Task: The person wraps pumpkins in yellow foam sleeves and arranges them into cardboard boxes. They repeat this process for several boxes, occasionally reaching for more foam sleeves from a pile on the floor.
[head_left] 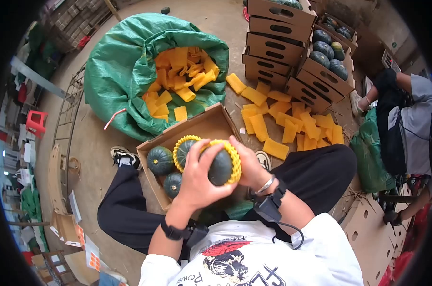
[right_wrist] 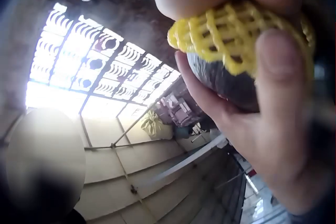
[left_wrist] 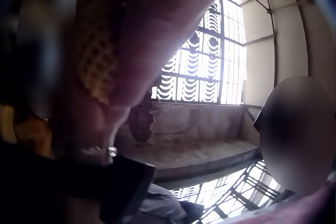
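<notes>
Both hands hold a dark green pumpkin [head_left: 221, 168] above an open cardboard box. A yellow foam net [head_left: 235, 162] wraps its right side, leaving the left side bare. My left hand [head_left: 197, 177] grips the bare side, fingers over the top and thumb along the lower front. The right hand [head_left: 248, 166] holds the netted side, its fingers at the net's edge. In the right wrist view, the net [right_wrist: 220, 32] covers part of the pumpkin [right_wrist: 220, 77], with a thumb pressed on the mesh. Inside the box [head_left: 154, 185] are bare pumpkins [head_left: 160, 159] and a netted pumpkin [head_left: 182, 151], partly hidden.
A green sack [head_left: 118, 62] full of yellow foam nets [head_left: 178, 86] stands beyond the box. More nets [head_left: 282, 119] lie scattered to the right. Stacked cardboard boxes [head_left: 275, 40] and a box of pumpkins [head_left: 323, 50] are behind. Another person [head_left: 411, 119] sits at right.
</notes>
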Demonstrator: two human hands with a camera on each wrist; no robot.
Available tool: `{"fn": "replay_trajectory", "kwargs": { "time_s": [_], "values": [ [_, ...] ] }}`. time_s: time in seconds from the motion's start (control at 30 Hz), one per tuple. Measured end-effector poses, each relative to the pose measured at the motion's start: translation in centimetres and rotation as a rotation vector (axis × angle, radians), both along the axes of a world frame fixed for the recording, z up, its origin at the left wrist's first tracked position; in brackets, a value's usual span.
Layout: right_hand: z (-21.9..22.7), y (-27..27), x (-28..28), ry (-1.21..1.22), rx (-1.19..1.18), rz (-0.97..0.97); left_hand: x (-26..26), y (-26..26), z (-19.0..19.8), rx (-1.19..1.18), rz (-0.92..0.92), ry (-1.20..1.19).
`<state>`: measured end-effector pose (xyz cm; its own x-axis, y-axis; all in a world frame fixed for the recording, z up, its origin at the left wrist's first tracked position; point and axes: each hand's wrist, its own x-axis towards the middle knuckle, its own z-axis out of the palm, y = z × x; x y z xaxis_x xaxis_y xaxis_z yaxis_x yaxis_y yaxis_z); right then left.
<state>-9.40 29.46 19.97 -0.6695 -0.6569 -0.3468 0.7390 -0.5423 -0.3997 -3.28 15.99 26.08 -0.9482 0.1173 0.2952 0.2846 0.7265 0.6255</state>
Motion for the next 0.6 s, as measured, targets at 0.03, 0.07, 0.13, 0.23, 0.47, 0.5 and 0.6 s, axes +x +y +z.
{"fn": "replay_trajectory", "kwargs": {
  "time_s": [0.03,0.07,0.13,0.23,0.47,0.5,0.6],
  "values": [
    [0.6,0.8,-1.3,0.337,0.288,-0.056,-1.6,0.0,-0.7,0.130,0.025,0.024],
    [0.8,1.8,-2.7,0.663,0.579,-0.112,-3.1,0.2,-1.9,0.262,0.051,0.038],
    [0.2,3.1,-5.3,0.966,1.197,-0.277,-6.3,0.8,-4.9,0.585,0.210,-0.001],
    [-3.3,2.8,-6.3,1.207,1.404,0.167,-9.8,1.0,-8.3,0.627,0.361,0.012],
    [-4.7,4.5,-8.8,0.620,0.892,0.313,-10.2,1.4,-11.2,-0.256,0.469,-0.094],
    [-6.7,5.3,-10.0,0.367,0.727,0.167,-10.4,1.6,-11.0,-0.319,0.432,-0.126],
    [-16.6,8.7,-14.2,0.941,1.765,0.142,-9.4,1.9,-7.9,-0.498,0.350,-0.215]
  ]
}}
